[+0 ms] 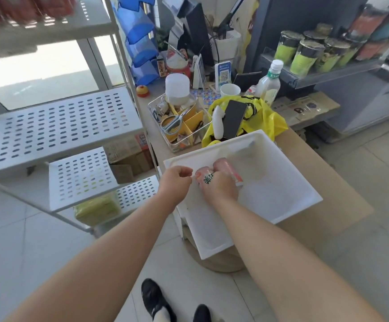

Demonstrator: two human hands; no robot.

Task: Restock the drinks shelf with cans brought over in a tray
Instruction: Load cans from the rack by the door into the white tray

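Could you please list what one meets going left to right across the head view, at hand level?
Perforated white shelf → left hand → right hand, its grip on a pink can → white tray → brown counter.

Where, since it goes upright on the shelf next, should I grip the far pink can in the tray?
Round the middle of its body, from above and the right. The far pink can lies on its side in the white tray, curved side up, and the right hand holding the near can blocks its left side.
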